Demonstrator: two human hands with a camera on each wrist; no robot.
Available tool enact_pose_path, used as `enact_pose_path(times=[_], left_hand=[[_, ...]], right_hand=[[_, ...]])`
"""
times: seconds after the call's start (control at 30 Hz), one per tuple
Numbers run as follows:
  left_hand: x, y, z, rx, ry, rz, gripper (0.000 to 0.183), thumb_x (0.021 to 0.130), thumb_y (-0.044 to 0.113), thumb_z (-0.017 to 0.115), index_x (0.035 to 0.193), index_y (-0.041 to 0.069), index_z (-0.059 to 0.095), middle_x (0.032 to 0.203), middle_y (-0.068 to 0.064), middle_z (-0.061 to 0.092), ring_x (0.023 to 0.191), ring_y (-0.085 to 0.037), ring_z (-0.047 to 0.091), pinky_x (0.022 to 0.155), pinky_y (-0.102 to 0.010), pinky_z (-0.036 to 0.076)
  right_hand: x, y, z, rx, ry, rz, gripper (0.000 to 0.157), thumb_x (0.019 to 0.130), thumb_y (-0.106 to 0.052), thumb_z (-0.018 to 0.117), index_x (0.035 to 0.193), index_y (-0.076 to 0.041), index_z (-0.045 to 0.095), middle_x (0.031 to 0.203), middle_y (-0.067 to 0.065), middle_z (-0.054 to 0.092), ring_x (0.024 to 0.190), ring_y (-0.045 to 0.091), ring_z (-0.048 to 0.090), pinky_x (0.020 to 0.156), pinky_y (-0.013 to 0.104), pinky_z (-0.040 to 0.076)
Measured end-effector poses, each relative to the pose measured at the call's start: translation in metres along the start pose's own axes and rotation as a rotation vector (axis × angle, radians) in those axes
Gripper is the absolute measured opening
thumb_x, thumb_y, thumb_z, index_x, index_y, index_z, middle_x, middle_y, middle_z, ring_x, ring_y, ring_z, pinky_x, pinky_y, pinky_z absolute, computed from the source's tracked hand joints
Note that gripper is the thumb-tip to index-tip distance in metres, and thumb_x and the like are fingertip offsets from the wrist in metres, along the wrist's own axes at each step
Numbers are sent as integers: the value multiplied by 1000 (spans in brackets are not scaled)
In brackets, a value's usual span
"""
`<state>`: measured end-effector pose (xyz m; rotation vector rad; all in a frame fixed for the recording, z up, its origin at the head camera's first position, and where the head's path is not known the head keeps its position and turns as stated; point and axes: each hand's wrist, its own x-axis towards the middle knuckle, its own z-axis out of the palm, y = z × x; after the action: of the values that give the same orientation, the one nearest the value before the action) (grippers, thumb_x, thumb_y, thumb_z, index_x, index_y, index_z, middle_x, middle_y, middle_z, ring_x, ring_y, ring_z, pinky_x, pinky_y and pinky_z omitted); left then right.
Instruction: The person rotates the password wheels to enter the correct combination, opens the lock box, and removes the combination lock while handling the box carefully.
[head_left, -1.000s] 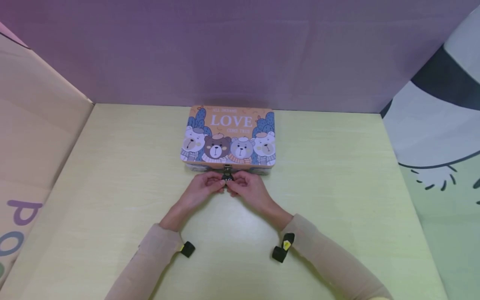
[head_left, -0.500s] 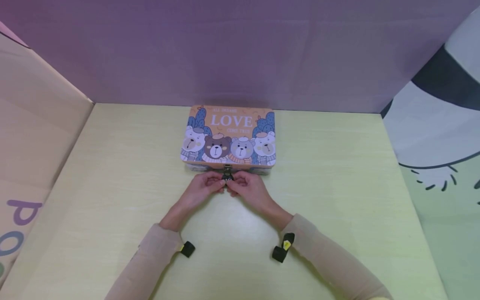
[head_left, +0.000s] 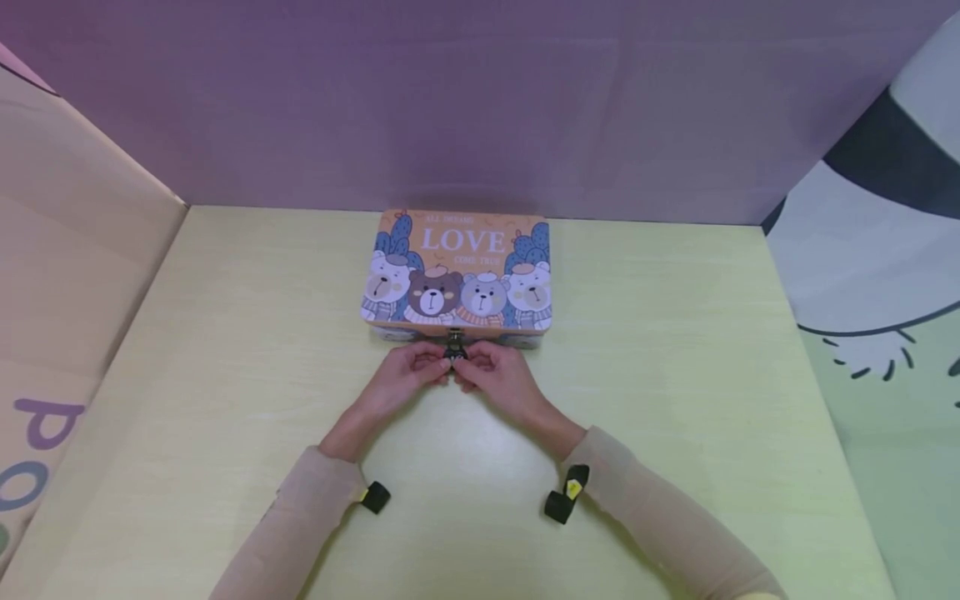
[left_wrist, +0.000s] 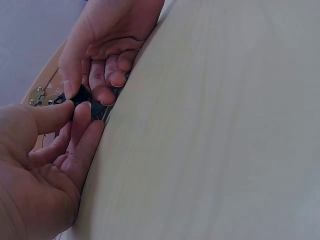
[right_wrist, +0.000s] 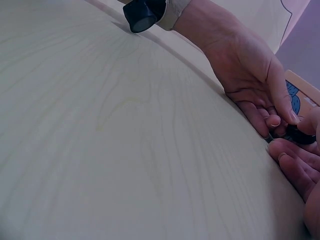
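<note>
A tin box [head_left: 457,267] with bears and the word LOVE on its orange lid stands closed against the back wall. At the metal clasp [head_left: 455,337] on its front hangs a small black padlock [head_left: 455,353] with white marks on its face. My left hand [head_left: 395,379] pinches the padlock from the left, thumb on the near face. From the other side my right hand [head_left: 506,383] pinches it too, the two thumbs almost meeting. In the left wrist view, the padlock [left_wrist: 82,93] shows dark between both hands' fingertips, and its lower part is covered by fingers.
The pale wooden table [head_left: 660,367] stretches around the box. A purple panel [head_left: 480,108] rises behind it, and printed panels stand at the left and right. Each sleeve cuff carries a small black camera, one by the left wrist [head_left: 377,497].
</note>
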<state>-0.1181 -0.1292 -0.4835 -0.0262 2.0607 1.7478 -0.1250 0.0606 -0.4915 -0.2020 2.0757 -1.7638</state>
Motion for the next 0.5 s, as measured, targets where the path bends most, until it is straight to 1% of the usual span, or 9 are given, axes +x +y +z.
enact_pose_path(times=[0.27,0.5], left_hand=[[0,0,0,10,2,1,27,96,7,60,118,-8,57,107,-20,67,91,-22,68,86,-29,57],[-1,2,1,0,8,-4,27,96,5,59,118,-9,57,105,-19,66,89,-19,68,85,-27,57]], right_hand=[[1,2,0,-18,1,10,18,93,-15,67,105,-1,65,87,8,71,73,20,69,70,31,61],[1,3,0,-36,1,1,23,91,-15,70,108,-1,64,87,8,70,72,19,69,69,30,60]])
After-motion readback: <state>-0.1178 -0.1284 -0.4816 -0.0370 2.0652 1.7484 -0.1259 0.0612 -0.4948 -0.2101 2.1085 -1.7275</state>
